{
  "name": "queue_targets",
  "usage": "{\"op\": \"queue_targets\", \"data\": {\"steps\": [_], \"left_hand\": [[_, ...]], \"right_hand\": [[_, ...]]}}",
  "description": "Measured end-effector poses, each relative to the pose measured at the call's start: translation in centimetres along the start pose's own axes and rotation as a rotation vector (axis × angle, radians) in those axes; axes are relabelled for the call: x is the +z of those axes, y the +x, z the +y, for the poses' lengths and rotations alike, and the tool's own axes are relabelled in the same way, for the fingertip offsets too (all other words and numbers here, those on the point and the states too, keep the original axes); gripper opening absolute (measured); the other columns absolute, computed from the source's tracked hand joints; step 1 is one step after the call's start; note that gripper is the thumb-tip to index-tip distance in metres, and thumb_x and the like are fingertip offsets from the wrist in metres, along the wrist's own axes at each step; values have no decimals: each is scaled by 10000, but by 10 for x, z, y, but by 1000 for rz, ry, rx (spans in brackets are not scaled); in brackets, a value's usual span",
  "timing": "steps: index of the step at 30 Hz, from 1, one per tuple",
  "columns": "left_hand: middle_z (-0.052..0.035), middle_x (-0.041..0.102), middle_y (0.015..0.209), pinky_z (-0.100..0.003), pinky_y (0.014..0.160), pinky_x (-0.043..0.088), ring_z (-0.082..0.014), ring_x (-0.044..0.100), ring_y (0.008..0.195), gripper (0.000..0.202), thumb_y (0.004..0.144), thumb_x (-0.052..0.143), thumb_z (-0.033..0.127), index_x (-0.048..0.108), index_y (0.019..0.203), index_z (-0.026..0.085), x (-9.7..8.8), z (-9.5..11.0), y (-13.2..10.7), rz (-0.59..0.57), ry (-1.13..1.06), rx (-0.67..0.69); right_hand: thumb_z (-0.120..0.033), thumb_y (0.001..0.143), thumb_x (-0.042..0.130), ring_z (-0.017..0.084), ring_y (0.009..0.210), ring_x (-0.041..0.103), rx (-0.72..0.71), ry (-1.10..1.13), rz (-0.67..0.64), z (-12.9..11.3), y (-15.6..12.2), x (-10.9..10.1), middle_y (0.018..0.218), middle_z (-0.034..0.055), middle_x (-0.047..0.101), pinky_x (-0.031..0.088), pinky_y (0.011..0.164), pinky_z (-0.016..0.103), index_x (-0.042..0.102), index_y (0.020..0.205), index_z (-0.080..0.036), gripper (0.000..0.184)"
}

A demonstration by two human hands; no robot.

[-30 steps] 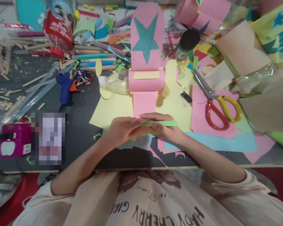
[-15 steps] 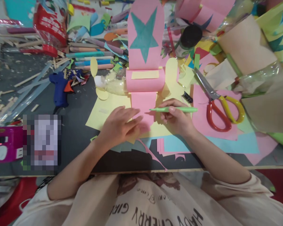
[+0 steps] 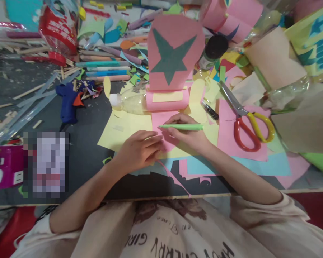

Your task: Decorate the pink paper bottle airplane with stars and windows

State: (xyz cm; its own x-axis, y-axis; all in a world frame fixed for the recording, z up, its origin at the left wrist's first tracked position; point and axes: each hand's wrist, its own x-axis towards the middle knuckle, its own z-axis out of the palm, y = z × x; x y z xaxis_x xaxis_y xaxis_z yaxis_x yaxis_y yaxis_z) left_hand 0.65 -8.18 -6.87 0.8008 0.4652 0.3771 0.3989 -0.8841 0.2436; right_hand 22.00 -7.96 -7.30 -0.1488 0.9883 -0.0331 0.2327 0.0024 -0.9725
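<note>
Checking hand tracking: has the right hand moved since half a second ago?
Yes, leftward: the right hand is farther from the scissors, and its green pen reaches farther across the pink strip.

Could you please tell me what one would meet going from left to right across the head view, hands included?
Magenta device, blue glue gun, left hand, right hand holding the green pen, red-and-yellow scissors.
</note>
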Motion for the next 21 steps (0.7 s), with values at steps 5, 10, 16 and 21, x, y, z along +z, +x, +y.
{"op": "queue_targets", "data": {"steps": [5,10,16,21], "left_hand": [[-85,791,1117,-339,936,585,-204,737,1031,265,1027,468,192,728,1040,144,0,0,-2,-4,-19,-12],[-82,795,1093,-328,900,591,-196,742,1002,298,1041,433,200,725,1009,153,0,0,-1,-7,-25,-12],[-86,799,1046,-327,862,597,-201,751,972,311,1045,426,193,720,958,142,0,0,2,29,-22,-15],[-77,802,1050,-318,860,600,-190,752,985,314,1050,429,208,725,954,160,2,1,0,34,-16,-24]], "right_hand": [[-303,815,672,152,706,581,-16,-10,15,0,11,7,726,-3,624,487,646,306,582,734,-222,145],[-293,828,674,146,685,589,7,-14,-3,0,8,7,734,-2,653,479,631,298,607,754,-219,124],[-304,835,663,155,714,628,15,-46,-19,-2,6,8,756,12,699,488,645,295,652,761,-207,123],[-284,828,657,145,702,626,67,-95,-26,-7,5,7,756,5,713,481,629,283,648,741,-206,118]]}}
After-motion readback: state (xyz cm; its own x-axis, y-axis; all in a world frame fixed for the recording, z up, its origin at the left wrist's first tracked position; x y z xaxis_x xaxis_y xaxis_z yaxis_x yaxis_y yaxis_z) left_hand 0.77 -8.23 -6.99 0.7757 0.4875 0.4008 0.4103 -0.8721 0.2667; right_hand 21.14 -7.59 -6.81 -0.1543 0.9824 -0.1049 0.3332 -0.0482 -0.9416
